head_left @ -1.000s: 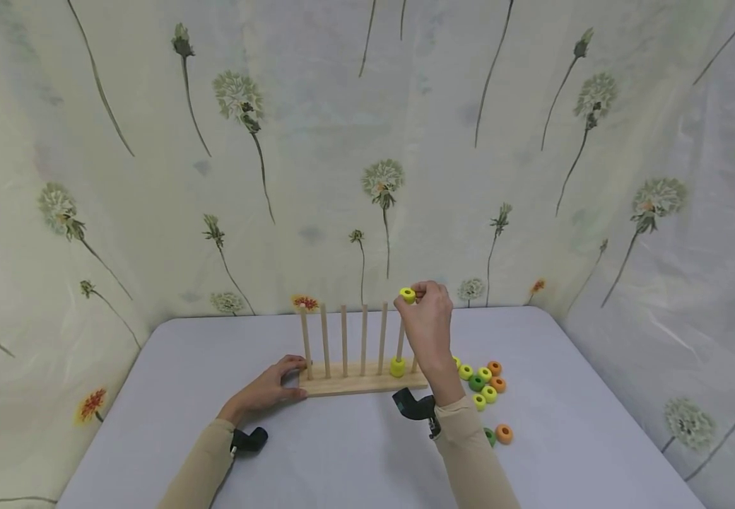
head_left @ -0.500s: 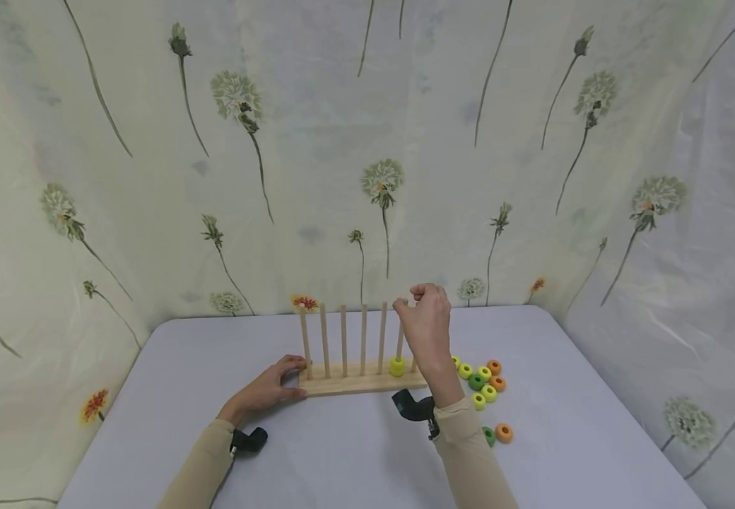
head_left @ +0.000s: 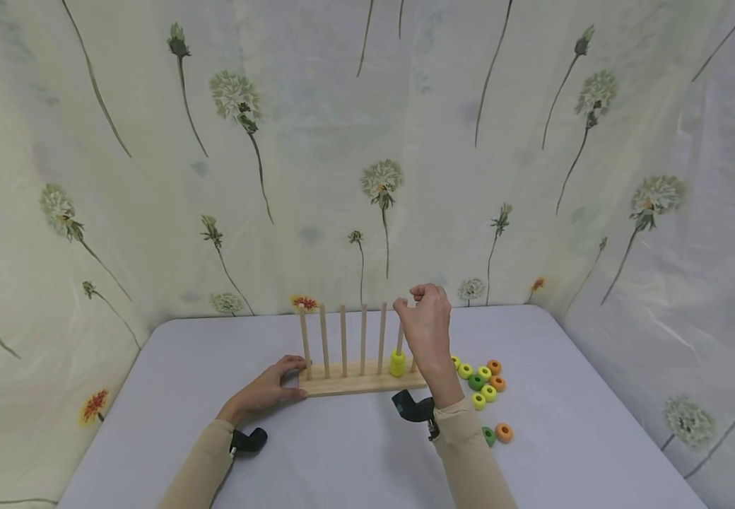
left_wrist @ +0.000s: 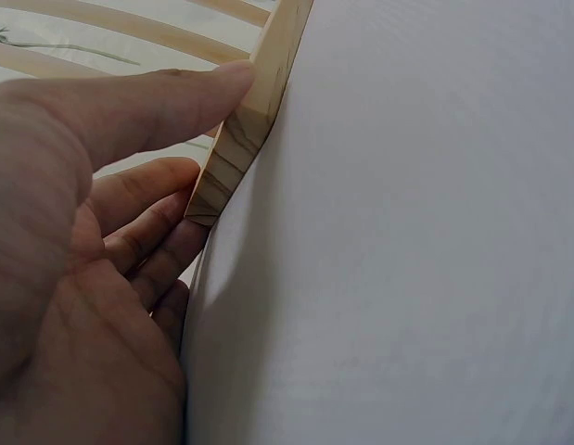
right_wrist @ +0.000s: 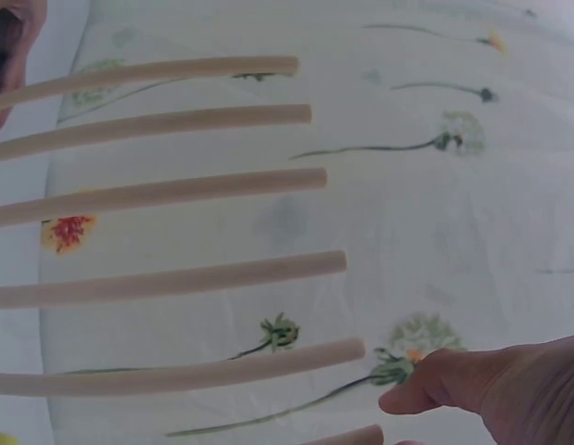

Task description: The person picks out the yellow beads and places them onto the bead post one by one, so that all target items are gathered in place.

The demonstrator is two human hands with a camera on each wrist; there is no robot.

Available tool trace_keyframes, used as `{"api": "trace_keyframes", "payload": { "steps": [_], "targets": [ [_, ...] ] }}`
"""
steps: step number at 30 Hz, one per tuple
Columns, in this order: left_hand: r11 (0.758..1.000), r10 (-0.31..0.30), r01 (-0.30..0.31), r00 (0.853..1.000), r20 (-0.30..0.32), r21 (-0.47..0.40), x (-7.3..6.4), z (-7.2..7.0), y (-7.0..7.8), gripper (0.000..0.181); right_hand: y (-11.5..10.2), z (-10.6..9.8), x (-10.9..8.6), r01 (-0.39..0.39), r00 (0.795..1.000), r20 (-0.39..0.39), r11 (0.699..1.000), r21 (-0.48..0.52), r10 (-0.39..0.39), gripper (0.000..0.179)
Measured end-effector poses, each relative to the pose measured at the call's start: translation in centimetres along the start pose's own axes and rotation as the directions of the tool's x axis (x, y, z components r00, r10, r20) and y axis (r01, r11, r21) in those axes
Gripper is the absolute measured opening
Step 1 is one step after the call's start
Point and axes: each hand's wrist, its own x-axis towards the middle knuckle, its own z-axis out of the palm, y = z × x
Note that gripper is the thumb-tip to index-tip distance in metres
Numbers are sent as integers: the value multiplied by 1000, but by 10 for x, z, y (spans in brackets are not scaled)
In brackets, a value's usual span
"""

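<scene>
A yellow bead, pinched above the loaded peg in the frame from a second ago, is now let go and threaded: the yellow stack at the foot of that peg is seen to be taller than in the earlier frames, while the wooden base is kept in place. By this change, one more bead can be counted as placed, and the right hand can be judged free of its load. The thumb and fingers of that hand are held apart at the peg's top, with nothing gripped between them; whether the wood is touched by the thumb cannot be told. The left end of the base is clamped by the left hand, the thumb being set on the near side and the fingers on the far side, so the base is presumably being steadied. To the left of the stack, five pegs are lined up; a further peg at the right end is mostly hidden by the right hand. On the tabletop, to the right of the base, yellow beads are scattered among orange beads and a green bead, none of them threaded. Nearer, another orange and green pair is set side by side, the green one partly covered by the right sleeve
</scene>
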Motion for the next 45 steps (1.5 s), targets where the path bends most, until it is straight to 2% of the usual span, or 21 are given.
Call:
{"api": "trace_keyframes", "payload": {
  "steps": [4,8,10,13,19,23,27,32,37,45],
  "targets": [
    [1000,-3,3,1000,0,7,1,1,-2,64,2,-1,-1,3,1000,-5,1000,17,-3,28],
    [1000,7,-7,1000,0,6,0,1,-3,65,6,-5,-3,39,999,2,996,77,-40,26],
    [1000,11,-10,1000,-4,8,0,2,-3,65,10,-7,-3,59,997,34,991,122,-63,25],
    [1000,12,-12,1000,-10,21,1,2,-3,64,17,-10,-1,68,988,126,977,201,-95,25],
    [999,15,-15,1000,-9,35,0,2,-3,63,28,-18,2,26,937,321,944,329,-138,27],
    [999,28,-28,1000,-9,32,0,2,-3,63,34,-23,1,25,896,409,940,342,-173,30],
    [999,26,-25,1000,-12,27,-1,2,-2,64,41,-27,-3,31,857,479,948,316,-188,33],
    [1000,12,-11,1000,-13,22,-1,3,-1,66,58,-31,-6,61,820,534,959,278,-206,34],
    [1000,10,-10,1000,-9,13,-1,3,-1,67,81,-37,-9,114,795,560,965,238,-232,30],
    [1000,20,-19,1000,-11,23,-1,3,0,65,112,-53,-13,157,766,565,942,297,-306,32]
  ]
}}
